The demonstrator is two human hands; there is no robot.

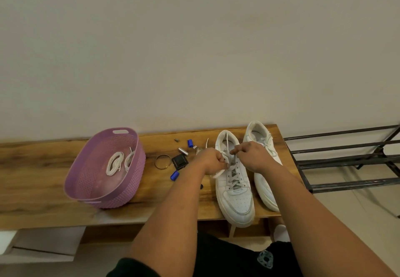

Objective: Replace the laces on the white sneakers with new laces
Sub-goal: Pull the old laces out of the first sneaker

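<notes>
Both hands pinch the lace: left hand (211, 161) grips one end, right hand (251, 154) the other, likely to work it loose; basket (86, 168) at left keeps new laces (114, 163) ready; sneaker (234, 181) sits mid-bench (43, 164), its pair (263, 147) just beside.

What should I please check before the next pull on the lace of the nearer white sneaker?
1. Left hand grips the grey-white lace: ok.
2. Right hand pinches the lace: ok.
3. White leather sneaker flat on the wooden bench: ok.
4. Lace clear of upper eyelets: cannot tell, hands cover them.
5. Coiled white laces ready in purple woven basket: ok.
6. Second white sneaker unlaced: not ok.
</notes>
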